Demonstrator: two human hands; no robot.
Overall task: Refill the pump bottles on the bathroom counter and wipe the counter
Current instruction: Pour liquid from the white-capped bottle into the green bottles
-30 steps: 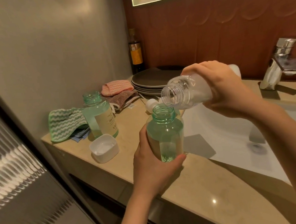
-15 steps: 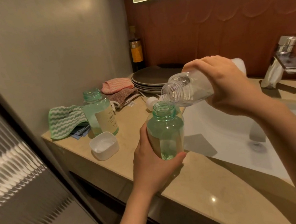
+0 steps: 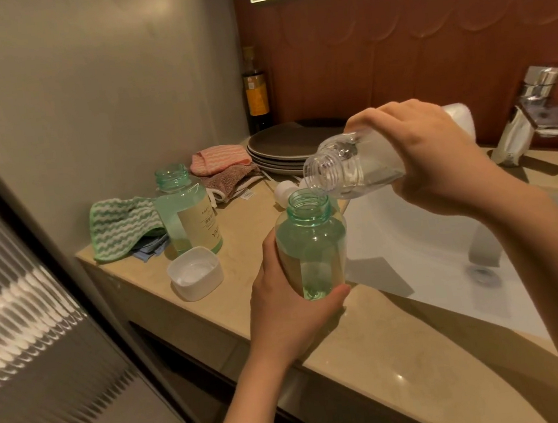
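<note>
My left hand (image 3: pixel 286 308) grips an open green bottle (image 3: pixel 310 242) upright above the beige counter (image 3: pixel 383 369), near the basin's left edge. My right hand (image 3: pixel 437 156) holds a clear plastic bottle (image 3: pixel 345 166) tipped on its side, with its open mouth just over the green bottle's neck. Clear liquid lies in the tipped bottle's lower side. A second open green bottle (image 3: pixel 188 210) with a cream label stands on the counter to the left. A green striped cloth (image 3: pixel 117 225) lies at the counter's left end.
A small white dish (image 3: pixel 196 273) sits by the counter's front edge. Pink and brown cloths (image 3: pixel 224 167), stacked dark plates (image 3: pixel 284 145) and a dark bottle (image 3: pixel 256 93) stand at the back. A white cap (image 3: pixel 285 190) lies behind the held bottle. White basin (image 3: pixel 412 249) and chrome tap (image 3: pixel 535 105) are on the right.
The clear bottle's mouth has dropped lower and closer to the green bottle's neck, tilting a little more. My left hand keeps the green bottle in place.
</note>
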